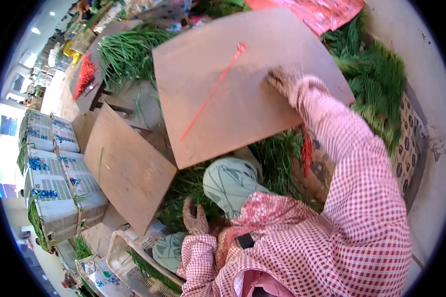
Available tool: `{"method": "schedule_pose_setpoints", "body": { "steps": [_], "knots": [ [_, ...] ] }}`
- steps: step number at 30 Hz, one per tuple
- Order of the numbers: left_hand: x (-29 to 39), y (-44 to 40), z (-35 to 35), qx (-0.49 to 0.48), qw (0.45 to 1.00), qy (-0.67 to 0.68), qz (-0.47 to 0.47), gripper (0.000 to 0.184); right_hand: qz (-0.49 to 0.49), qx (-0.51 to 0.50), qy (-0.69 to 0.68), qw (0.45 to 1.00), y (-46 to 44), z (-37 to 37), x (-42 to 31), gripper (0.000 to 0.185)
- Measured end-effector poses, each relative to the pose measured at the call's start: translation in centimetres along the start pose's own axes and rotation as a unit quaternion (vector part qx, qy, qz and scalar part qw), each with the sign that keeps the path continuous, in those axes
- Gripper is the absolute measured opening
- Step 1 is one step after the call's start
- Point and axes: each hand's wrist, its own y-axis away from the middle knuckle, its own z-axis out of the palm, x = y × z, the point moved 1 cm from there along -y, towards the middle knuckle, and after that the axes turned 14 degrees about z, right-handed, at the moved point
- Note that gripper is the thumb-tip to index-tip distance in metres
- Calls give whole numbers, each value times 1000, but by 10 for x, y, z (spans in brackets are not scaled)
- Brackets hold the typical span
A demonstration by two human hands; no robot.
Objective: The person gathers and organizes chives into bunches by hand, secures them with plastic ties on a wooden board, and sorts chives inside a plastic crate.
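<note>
My right hand [284, 83], in a soiled glove, rests on the brown tabletop [203, 59] with its fingers stretched out and nothing visible in them. To its left on the same board lies a thin red tie [214, 88] with a loop at its upper end. My left hand [195, 217], also gloved and dirty, is held low beside my knee [230, 180]. Its fingers are apart and nothing shows between them. Green leafy stalks [183, 190] lie just beyond it, partly hidden under the tabletop.
A second brown board [126, 168] stands to the left. Past it are stacked white crates [47, 171]. Bunches of long greens [131, 52] lie at the upper left, more greens [381, 81] at the right. Red ties [307, 151] hang near the table's edge. A basket [116, 247] sits at lower left.
</note>
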Motion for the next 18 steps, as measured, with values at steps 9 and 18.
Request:
{"method": "schedule_pose_setpoints", "body": {
  "steps": [9, 18],
  "knots": [
    [11, 7, -2, 41, 995, 67, -66, 43, -257, -53, -56, 963, 6, -21, -109, 50],
    [25, 28, -14, 77, 993, 62, -59, 41, -301, -34, 79, 950, -28, 21, -144, 51]
  ]
}}
